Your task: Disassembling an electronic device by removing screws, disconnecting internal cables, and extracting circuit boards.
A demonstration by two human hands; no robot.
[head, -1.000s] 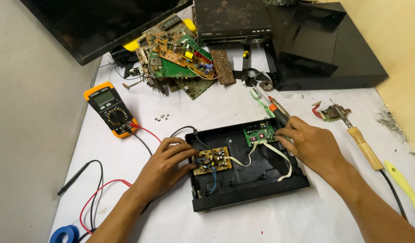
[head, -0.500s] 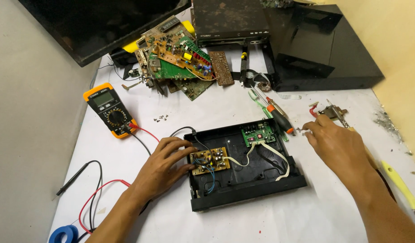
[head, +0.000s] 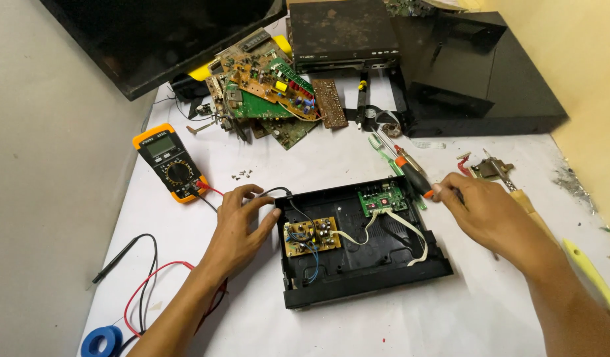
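— Two hands are over the white table (head: 305, 158); what does each one do?

— The left hand (head: 242, 225) rests at the left edge of the open black case (head: 364, 264), and its fingers are bent around a thin black cable (head: 282, 193) that goes into the case. The right hand (head: 480, 215) is at the right upper corner of the case, and its fingertips pinch the handle of the orange and black screwdriver (head: 414, 177). So both hands are closed on something, and they are well apart, with the case between them.

— What is inside the case?

— One small yellowish board (head: 311, 236) sits at the left, near the left hand. One green board (head: 382, 198) sits at the upper right, just beside the screwdriver. White wires (head: 411, 235) join the two boards.

— And around it?

— One orange multimeter (head: 169, 162) lies to the left, with red and black leads (head: 143, 284) running down to a blue tape roll (head: 101, 342). Several loose circuit boards (head: 268, 92) are piled at the far side. Some small screws (head: 242, 174) lie between the pile and the left hand. One soldering iron with wooden handle (head: 526, 198) lies behind the right hand.
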